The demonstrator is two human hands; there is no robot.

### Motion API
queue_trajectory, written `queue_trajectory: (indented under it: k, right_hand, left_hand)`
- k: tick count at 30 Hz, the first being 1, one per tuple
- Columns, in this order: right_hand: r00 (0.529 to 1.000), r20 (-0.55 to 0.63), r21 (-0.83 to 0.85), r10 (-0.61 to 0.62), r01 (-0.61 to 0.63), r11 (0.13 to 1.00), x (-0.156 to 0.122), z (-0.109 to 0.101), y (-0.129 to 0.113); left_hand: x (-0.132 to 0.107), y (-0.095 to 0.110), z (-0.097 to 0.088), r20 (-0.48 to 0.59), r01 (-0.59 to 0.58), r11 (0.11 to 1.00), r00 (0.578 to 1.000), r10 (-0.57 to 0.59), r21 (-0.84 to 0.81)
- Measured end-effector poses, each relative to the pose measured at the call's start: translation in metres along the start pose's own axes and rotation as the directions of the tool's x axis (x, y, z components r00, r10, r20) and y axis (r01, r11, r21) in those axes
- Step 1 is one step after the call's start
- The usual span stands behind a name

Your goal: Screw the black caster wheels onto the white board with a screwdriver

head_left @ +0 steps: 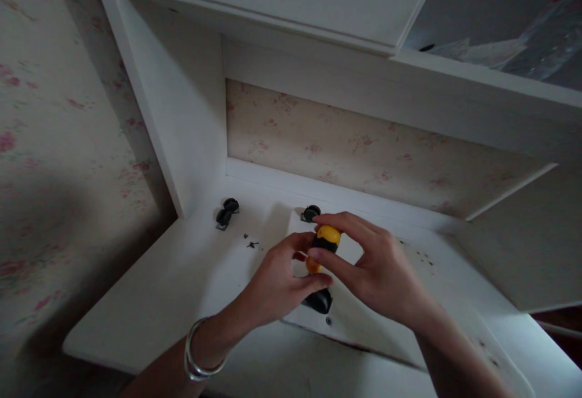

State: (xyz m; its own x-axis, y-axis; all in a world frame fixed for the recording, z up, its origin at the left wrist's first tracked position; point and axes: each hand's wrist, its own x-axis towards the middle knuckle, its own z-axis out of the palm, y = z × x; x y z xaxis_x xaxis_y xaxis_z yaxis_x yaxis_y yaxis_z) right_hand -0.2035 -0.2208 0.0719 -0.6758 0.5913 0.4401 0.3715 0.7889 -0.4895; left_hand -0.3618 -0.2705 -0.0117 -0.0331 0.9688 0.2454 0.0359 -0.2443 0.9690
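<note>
Wall (54, 143): flowered paper, on the left and behind the white cabinet (182, 95).
Bench (150, 301): white and flat, under both hands, with a loose white panel (364, 325) lying on it.
Left hand (273, 283): comes in from below; its fingers (295, 243) are closed on the lower left side of the screwdriver (327, 235).
Right hand (382, 271): comes in from the right; its fingers (345, 222) are curled over the yellow top and clamped on it.
Screwdriver: yellow and black handle held between the two hands above the panel. Its long axis is near upright, top tilted slightly away. The shaft is hidden.
Castors: one (319, 300) sits right under the handle at the near edge of the panel, nearer the left hand. Two more (227, 212) (311, 212) lie farther back.
Bangle (197, 355): silver, on the left wrist.
Screws (250, 243): small dark bits on the bench, left of the hands.
</note>
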Motion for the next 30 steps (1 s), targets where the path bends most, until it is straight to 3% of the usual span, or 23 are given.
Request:
queue_trajectory:
  k: [6, 11, 16, 21, 26, 30]
  right_hand:
    - [0.991, 0.111, 0.027, -0.072, 0.070, 0.997, -0.0017, -0.0010, -0.0027]
    - [1.000, -0.020, -0.023, -0.022, 0.022, 1.000, -0.0023, -0.0009, -0.0031]
    - [0.994, 0.093, 0.018, -0.061, 0.060, 0.998, -0.0004, -0.0014, -0.0031]
    - [1.000, 0.009, 0.003, 0.026, -0.026, 1.000, -0.0001, -0.0005, -0.0026]
    - [0.990, 0.131, 0.023, -0.055, 0.052, 0.998, -0.0019, -0.0025, -0.0021]
    - [0.999, 0.032, 0.017, 0.003, -0.004, 1.000, -0.0024, -0.0010, -0.0007]
  left_hand:
    - [0.0010, 0.0000, -0.0018, 0.041, 0.018, 0.998, 0.999, -0.015, -0.060]
    - [0.0023, 0.0014, -0.0016, -0.015, 0.022, 0.999, 1.000, -0.023, -0.027]
    - [0.0018, -0.0025, -0.0021, 0.048, 0.027, 0.993, 0.999, -0.022, -0.111]
    - [0.0011, -0.0052, -0.0019, 0.031, 0.029, 0.996, 0.999, -0.026, -0.080]
    - [0.0024, -0.0038, -0.0028, 0.065, 0.068, 0.989, 0.996, -0.060, -0.133]
    - [0.0018, -0.0023, -0.0021, 0.058, 0.055, 0.989, 0.997, -0.047, -0.134]
